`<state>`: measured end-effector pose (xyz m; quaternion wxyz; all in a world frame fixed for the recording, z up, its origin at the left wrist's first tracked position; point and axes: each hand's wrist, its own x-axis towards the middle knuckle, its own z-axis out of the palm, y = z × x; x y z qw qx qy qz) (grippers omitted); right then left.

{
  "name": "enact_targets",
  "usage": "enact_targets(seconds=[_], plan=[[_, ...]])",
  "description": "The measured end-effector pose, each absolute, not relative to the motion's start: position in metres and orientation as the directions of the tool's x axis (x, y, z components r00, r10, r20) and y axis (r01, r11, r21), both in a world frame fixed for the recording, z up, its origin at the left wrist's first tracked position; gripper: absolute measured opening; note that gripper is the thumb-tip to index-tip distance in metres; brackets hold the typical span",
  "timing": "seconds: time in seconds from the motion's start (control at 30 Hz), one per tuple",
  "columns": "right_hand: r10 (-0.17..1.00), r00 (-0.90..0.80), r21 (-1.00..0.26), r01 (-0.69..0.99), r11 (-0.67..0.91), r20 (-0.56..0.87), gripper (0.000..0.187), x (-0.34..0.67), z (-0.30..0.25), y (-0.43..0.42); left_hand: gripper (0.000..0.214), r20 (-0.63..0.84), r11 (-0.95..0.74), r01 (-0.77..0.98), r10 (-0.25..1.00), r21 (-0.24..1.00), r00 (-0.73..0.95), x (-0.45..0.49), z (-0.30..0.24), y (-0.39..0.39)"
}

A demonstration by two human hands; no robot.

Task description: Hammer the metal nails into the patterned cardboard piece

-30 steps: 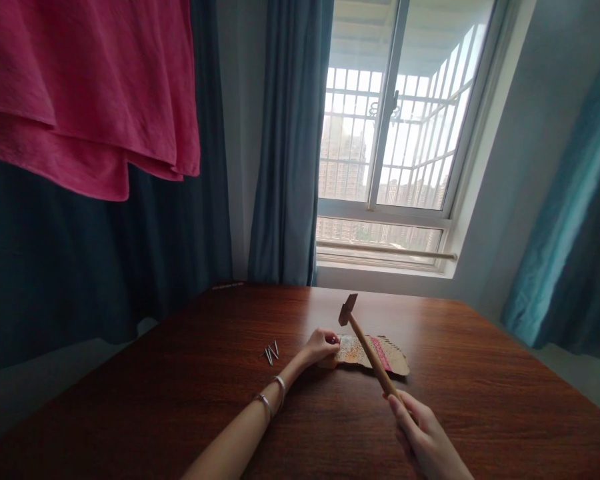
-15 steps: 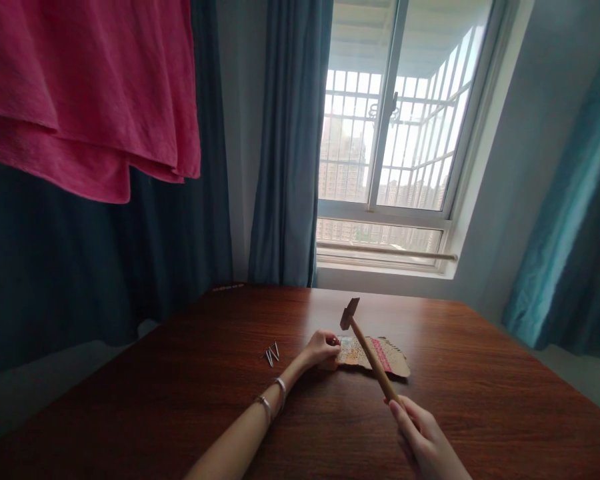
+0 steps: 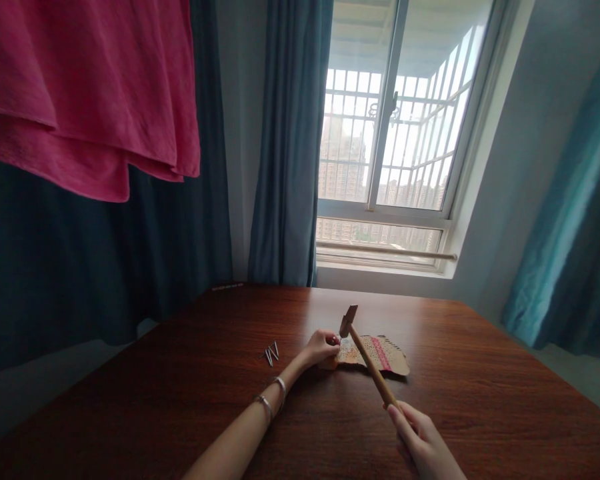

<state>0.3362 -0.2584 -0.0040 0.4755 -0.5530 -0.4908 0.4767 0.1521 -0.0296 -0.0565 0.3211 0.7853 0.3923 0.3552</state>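
My right hand [image 3: 423, 433] is wrapped round the lower end of the wooden handle of a hammer [image 3: 373, 367]. The hammer's head is just above and beside the fingertips of my left hand [image 3: 323, 347]. My left hand is closed in a pinch at the left end of a torn piece of cardboard [image 3: 395, 357], which has a red printed band and many small holes. What it pinches looks like a nail, mostly hidden by the fingers. An orange-brown block partly shows under that hand. Several loose nails [image 3: 271, 353] lie left of it.
The brown wooden table [image 3: 190, 400] stretches to the wall below a barred window [image 3: 385, 133]. Blue curtains [image 3: 287, 147] hang beside the window, and a pink cloth [image 3: 95, 100] hangs at the upper left.
The hammer's head has come down a little, closer to my left fingertips. My right hand has lowered slightly, while my left hand stays in place.
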Motion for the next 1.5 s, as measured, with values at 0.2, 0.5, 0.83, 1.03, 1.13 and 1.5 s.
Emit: enact_targets(seconds=[0.2, 0.5, 0.83, 1.03, 1.13, 1.5], plan=[[0.990, 0.138, -0.997, 0.063, -0.049, -0.040, 0.047, 0.334, 0.003, -0.261, 0.018, 0.306, -0.485, 0.392, 0.846, 0.781, 0.436, 0.152, -0.056, -0.029], [0.995, 0.085, -0.998, 0.047, -0.050, -0.046, 0.044, 0.331, -0.001, -0.259, 0.017, 0.320, -0.494, 0.379, 0.841, 0.782, 0.436, 0.152, -0.055, -0.031], [0.999, 0.030, -0.978, 0.208, 0.025, 0.032, 0.044, 0.335, 0.004, -0.263, 0.017, 0.348, -0.524, 0.327, 0.814, 0.786, 0.465, 0.151, -0.057, -0.030], [0.998, -0.004, -0.968, 0.241, 0.067, 0.068, 0.044, 0.336, 0.000, -0.261, 0.018, 0.321, -0.499, 0.356, 0.831, 0.790, 0.454, 0.152, -0.062, -0.027], [0.991, 0.017, -0.950, 0.287, 0.122, 0.132, 0.047, 0.336, 0.007, -0.261, 0.019, 0.309, -0.488, 0.377, 0.841, 0.787, 0.444, 0.152, -0.063, -0.026], [0.997, 0.069, -0.980, 0.198, 0.023, 0.037, 0.047, 0.334, -0.004, -0.258, 0.019, 0.316, -0.496, 0.377, 0.837, 0.782, 0.446, 0.152, -0.061, -0.028]])
